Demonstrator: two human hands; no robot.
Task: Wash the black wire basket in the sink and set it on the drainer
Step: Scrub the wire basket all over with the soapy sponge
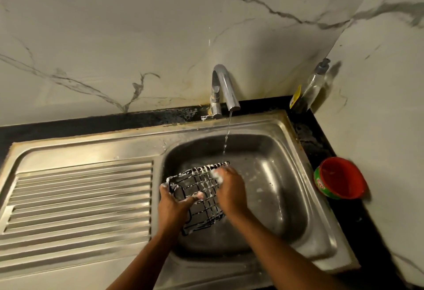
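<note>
The black wire basket (pixel 202 194), streaked with white foam, is held tilted over the steel sink bowl (pixel 270 175). My left hand (pixel 175 204) grips its left side, thumb hooked over the wires. My right hand (pixel 230 188) is pressed against the basket's upper right part, fingers curled around something pale and soapy that I cannot make out. A thin stream of water falls from the chrome tap (pixel 223 90) just behind the basket. The ribbed drainer (pixel 80 198) lies to the left of the bowl.
A red and green tub (pixel 339 178) stands on the dark counter right of the sink. A clear soap bottle (pixel 315 85) leans in the back right corner. Marble-patterned walls close off the back and right.
</note>
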